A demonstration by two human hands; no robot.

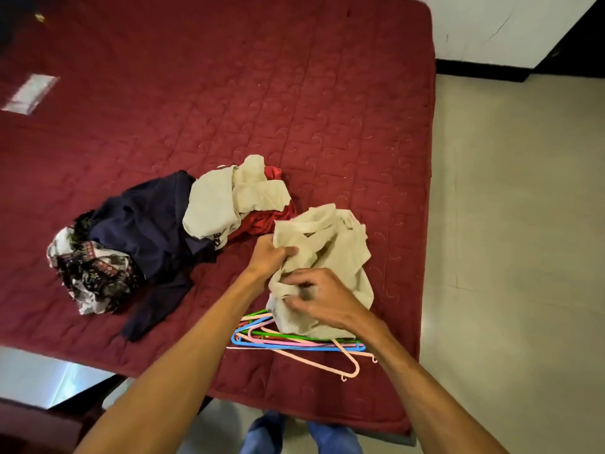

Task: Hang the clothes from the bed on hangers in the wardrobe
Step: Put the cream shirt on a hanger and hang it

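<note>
A crumpled cream garment [330, 247] lies near the bed's front right. My left hand [270, 257] grips its upper left fold. My right hand [322, 298] pinches its lower edge, fingers blurred. Under the garment lies a pile of plastic hangers [294, 340], green, blue and pink. To the left, on the maroon bed [294, 109], sit another cream garment [226, 198] over a red one [262, 221], a dark navy garment [154, 231] and a black-and-white patterned one [88, 273].
The bed's right edge borders a pale tiled floor [517, 224]. A white wall with a black skirting [484, 68] stands at the back right. A white label [31, 93] is on the bed at far left. My legs in blue trousers [294, 434] stand at the front edge.
</note>
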